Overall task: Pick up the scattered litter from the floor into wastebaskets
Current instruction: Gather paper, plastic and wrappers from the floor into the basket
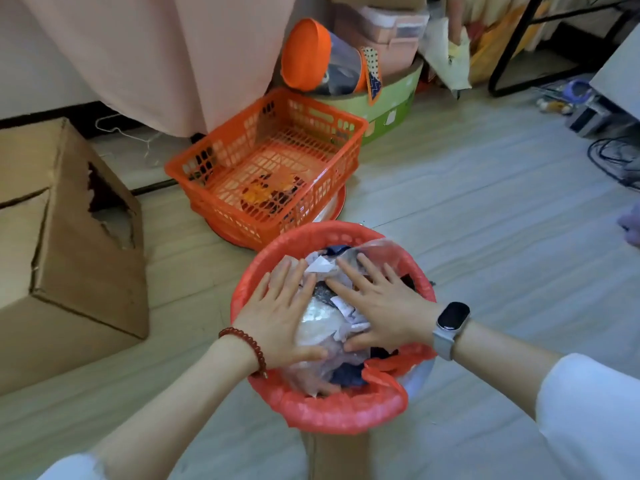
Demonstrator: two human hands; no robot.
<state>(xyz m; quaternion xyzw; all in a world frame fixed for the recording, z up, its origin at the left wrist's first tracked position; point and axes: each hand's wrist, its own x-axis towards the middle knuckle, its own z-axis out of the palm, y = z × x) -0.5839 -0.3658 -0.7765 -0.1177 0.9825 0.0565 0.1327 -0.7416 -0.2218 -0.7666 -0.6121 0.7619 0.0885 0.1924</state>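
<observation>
A round wastebasket lined with a red plastic bag (311, 410) stands on the floor in front of me, heaped with litter (320, 327): clear plastic, torn white paper and dark scraps. My left hand (277, 313), with a bead bracelet on the wrist, lies flat on the left side of the heap, fingers spread. My right hand (377, 303), with a watch on the wrist, lies flat on the right side, fingers spread. Both palms press on the litter and grip nothing.
An orange slotted basket (349, 157) with a few orange and dark scraps stands just behind the wastebasket. A torn cardboard box (69, 271) sits at the left. Pink curtain, green tub and stored clutter line the back; cables (616, 161) lie at the right. The floor is pale wood planks.
</observation>
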